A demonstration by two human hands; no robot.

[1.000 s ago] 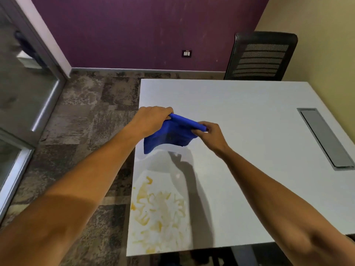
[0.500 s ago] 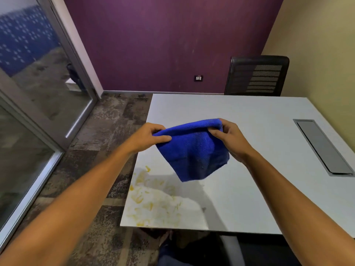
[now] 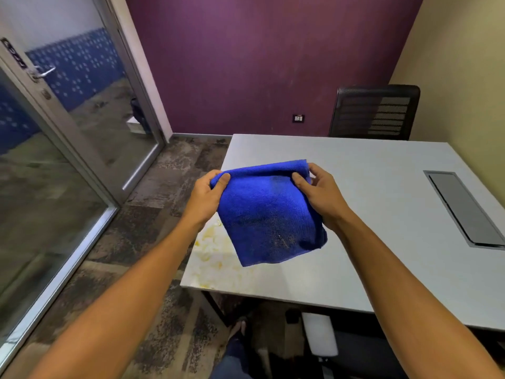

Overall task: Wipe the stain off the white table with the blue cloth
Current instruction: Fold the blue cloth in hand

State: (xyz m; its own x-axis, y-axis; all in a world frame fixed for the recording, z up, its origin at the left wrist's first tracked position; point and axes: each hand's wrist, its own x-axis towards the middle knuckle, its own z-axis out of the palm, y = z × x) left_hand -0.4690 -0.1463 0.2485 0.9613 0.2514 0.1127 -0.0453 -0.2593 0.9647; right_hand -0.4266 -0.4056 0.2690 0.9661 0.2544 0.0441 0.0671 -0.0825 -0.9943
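The upper edge of the blue cloth [image 3: 269, 212] is pinched at its left corner between the thumb and curled fingers [image 3: 224, 178] of the left hand [image 3: 206, 196], and at its right corner by the fingers [image 3: 298, 179] of the right hand [image 3: 321, 194]. The cloth is held up in the air between the two hands, and its lower part hangs free above the near left corner of the white worktop [image 3: 369, 203]. A yellow stain [image 3: 211, 247] is seen on that corner, partly hidden behind the cloth. A grey inset panel [image 3: 464, 210] is set into the worktop at the right, and a black chair [image 3: 375, 113] is placed at the far side.
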